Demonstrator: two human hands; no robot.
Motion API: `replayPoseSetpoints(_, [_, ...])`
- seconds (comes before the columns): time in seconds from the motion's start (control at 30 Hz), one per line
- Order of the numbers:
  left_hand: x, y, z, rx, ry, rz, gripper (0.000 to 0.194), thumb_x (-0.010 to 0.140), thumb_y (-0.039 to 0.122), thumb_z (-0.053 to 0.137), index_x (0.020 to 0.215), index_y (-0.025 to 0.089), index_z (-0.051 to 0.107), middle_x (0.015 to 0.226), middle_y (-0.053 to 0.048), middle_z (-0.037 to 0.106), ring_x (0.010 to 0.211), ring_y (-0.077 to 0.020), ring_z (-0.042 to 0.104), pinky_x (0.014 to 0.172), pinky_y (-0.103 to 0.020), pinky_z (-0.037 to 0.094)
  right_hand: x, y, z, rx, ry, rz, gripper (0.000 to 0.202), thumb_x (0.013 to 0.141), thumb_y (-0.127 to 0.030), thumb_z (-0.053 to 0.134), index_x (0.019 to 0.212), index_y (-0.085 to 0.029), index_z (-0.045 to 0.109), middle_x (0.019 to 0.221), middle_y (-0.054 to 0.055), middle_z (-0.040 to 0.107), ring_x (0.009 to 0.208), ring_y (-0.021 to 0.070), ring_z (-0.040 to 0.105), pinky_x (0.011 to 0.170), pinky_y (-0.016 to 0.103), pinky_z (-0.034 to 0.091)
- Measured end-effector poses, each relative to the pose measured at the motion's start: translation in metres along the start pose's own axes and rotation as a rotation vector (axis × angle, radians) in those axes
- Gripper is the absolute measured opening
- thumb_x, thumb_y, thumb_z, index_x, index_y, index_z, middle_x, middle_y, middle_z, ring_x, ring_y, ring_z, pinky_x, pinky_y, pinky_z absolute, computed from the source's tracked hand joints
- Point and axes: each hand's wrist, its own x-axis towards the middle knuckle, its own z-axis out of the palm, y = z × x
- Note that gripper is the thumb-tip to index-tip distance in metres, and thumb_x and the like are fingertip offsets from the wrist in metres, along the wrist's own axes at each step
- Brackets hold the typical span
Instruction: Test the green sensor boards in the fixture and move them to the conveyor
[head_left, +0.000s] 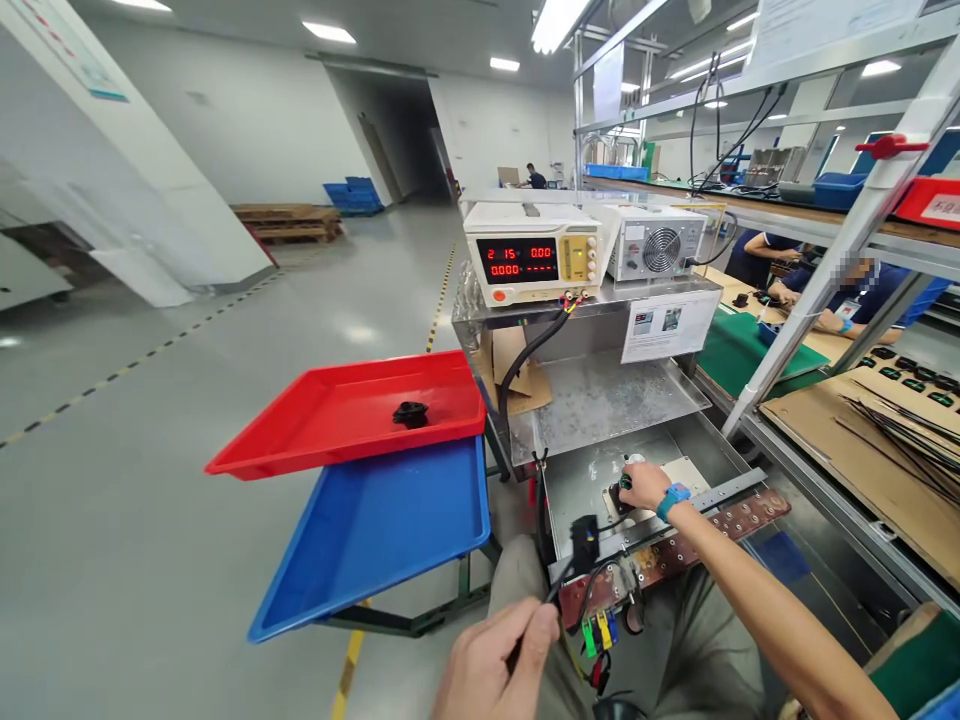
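Thumb and fingers of my left hand point(501, 655) are closed in a pinch on a thin black cable. Above that hand is a black rectangular connector block point(585, 543). My right hand point(643, 487), with a blue band at the wrist, grips a small black part point(622, 490) with a green face, low over a pale plate in the metal tray point(577, 490). My fingers hide much of this part. Along the tray's front runs a reddish-brown strip point(739, 513) with holes. Green, yellow and blue clips point(600, 632) hang below it.
A power supply point(532, 255) with red digits stands behind on a metal shelf, beside a grey unit with a fan point(660, 250). At left, a red tray point(337, 400) holding a black part overlaps a blue tray point(382, 540). Co-workers sit beyond the slanted post point(810, 320).
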Motion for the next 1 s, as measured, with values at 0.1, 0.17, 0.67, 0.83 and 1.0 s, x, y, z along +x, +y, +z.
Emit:
replayPoseSetpoints(0.1, [0.000, 0.010, 0.013, 0.100, -0.194, 0.196, 0.047, 0.089, 0.050, 0.056, 0.051, 0.024, 0.056, 0.052, -0.004, 0.051, 0.052, -0.0175, 0.045, 0.055, -0.034, 0.026, 0.000, -0.001, 0.002, -0.015, 0.004, 0.041, 0.027, 0.084, -0.033, 0.061, 0.096, -0.013, 0.074, 0.103, 0.018, 0.073, 0.098, 0.0281, 0.069, 0.076, 0.029, 0.045])
replayPoseSetpoints(0.17, [-0.002, 0.012, 0.031, 0.193, -0.280, 0.396, 0.047, 0.091, 0.039, 0.058, 0.047, 0.023, 0.051, 0.047, -0.002, 0.046, 0.045, -0.0135, 0.038, 0.051, -0.034, 0.020, -0.001, -0.006, 0.007, -0.017, 0.016, 0.090, 0.033, 0.089, -0.035, 0.056, 0.098, -0.009, 0.074, 0.103, 0.022, 0.072, 0.098, 0.0291, 0.069, 0.077, 0.029, 0.046])
replayPoseSetpoints(0.67, [0.016, -0.032, 0.164, 0.301, -0.123, 1.323, 0.043, 0.083, 0.034, 0.060, 0.044, 0.020, 0.049, 0.040, 0.003, 0.046, 0.036, -0.0106, 0.038, 0.039, -0.032, 0.016, -0.119, -0.038, -0.016, 0.964, -0.500, -0.167, 0.056, 0.093, -0.068, 0.046, 0.084, -0.015, 0.061, 0.071, 0.005, 0.066, 0.059, 0.0131, 0.058, 0.056, 0.022, 0.042])
replayPoseSetpoints(0.83, [0.004, -0.030, 0.139, -0.050, 0.068, 1.072, 0.036, 0.099, 0.026, 0.038, 0.075, 0.018, 0.063, 0.064, -0.003, 0.060, 0.063, -0.0158, 0.058, 0.058, -0.031, 0.044, -0.164, -0.033, -0.009, 1.447, -0.424, -0.087, 0.046, 0.084, -0.059, 0.068, 0.084, -0.015, 0.056, 0.063, -0.004, 0.052, 0.052, 0.0065, 0.041, 0.050, 0.018, 0.033])
replayPoseSetpoints(1.0, [0.006, -0.043, 0.098, 0.025, 0.302, 0.380, 0.021, 0.092, 0.019, 0.059, 0.113, 0.022, 0.060, 0.101, -0.006, 0.066, 0.090, -0.0168, 0.065, 0.077, -0.029, 0.053, -0.187, -0.034, -0.006, 1.354, -0.365, -0.125, 0.048, 0.093, -0.063, 0.052, 0.087, -0.016, 0.053, 0.058, -0.005, 0.046, 0.046, 0.0076, 0.035, 0.045, 0.021, 0.031])
